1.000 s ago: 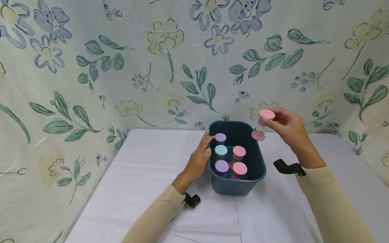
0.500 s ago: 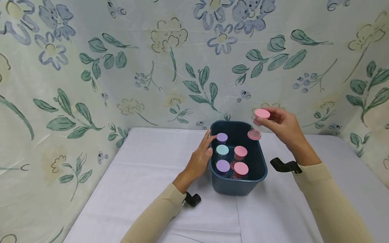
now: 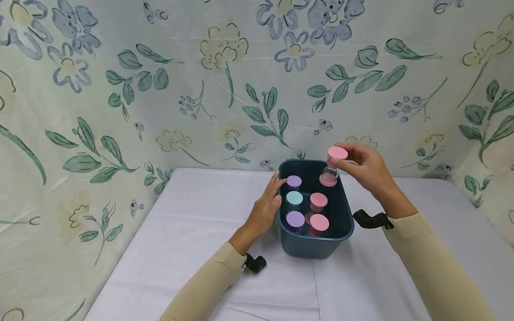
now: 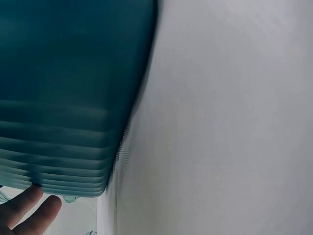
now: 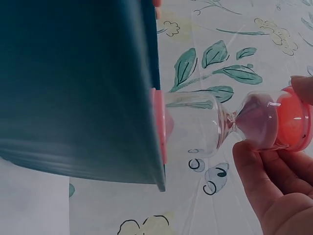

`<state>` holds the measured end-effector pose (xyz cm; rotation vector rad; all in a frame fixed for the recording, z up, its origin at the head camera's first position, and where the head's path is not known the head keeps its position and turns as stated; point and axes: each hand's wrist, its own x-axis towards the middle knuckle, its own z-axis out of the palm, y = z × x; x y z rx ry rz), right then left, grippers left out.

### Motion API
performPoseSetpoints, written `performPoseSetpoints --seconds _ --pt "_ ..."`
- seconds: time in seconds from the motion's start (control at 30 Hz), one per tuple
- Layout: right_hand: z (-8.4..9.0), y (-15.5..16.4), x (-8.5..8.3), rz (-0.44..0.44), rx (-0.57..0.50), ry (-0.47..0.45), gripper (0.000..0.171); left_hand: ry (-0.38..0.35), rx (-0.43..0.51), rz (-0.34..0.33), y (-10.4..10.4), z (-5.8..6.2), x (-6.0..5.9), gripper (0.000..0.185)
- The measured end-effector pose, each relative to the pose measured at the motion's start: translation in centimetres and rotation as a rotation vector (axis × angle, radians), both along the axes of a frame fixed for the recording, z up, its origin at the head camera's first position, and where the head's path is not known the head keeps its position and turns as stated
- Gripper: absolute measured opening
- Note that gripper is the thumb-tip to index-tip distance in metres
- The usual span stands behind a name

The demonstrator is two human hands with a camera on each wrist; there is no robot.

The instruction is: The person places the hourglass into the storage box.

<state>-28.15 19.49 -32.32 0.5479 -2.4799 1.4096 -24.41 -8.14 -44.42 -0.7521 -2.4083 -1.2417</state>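
Observation:
A pink-capped hourglass (image 3: pixel 328 177) hangs upright over the far right corner of the dark blue bin (image 3: pixel 313 247). My right hand (image 3: pixel 363 167) holds it by its upper end, thumb and fingers around the bulb and cap. In the right wrist view, pink sand shows in the upper bulb of the hourglass (image 5: pixel 259 122), and its lower cap overlaps the bin's rim. My left hand (image 3: pixel 263 209) rests along the bin's left side with its fingers extended, one reaching over the rim. Two left fingers (image 4: pixel 44 213) show at the wall in the left wrist view.
Inside the bin stand more hourglasses: a far purple one (image 3: pixel 294 181), a teal one (image 3: pixel 294 199), a near purple one (image 3: pixel 295 220) and two pink ones, the farther (image 3: pixel 318 200) behind the nearer (image 3: pixel 319 223). A white cloth (image 3: pixel 201 223) covers the table; floral fabric (image 3: pixel 217 89) hangs behind.
My right hand has carried the pink hourglass leftward, from beyond the bin's right rim to over its far right corner. My left hand keeps its place on the bin.

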Motion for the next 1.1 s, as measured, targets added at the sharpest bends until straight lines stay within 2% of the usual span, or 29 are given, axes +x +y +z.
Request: performPoseSetpoints --seconds 0.2,0.53,0.87,1.1 --pt "-0.4 -0.1 -0.2 0.015 0.012 -0.011 0.049 0.01 0.004 0.003 -0.1 -0.1 0.0 0.052" --pt "-1.2 -0.1 -0.5 0.023 0.044 -0.071 0.058 -0.007 0.002 0.002 0.0 -0.1 -0.1 0.051" --pt "-1.0 0.4 -1.2 0.028 0.122 -0.075 0.059 0.007 -0.009 0.013 0.0 0.0 -0.4 0.05" --pt "-0.9 1.4 -1.8 0.016 0.195 -0.079 0.059 -0.012 -0.018 0.02 0.0 -0.1 -0.5 0.051"
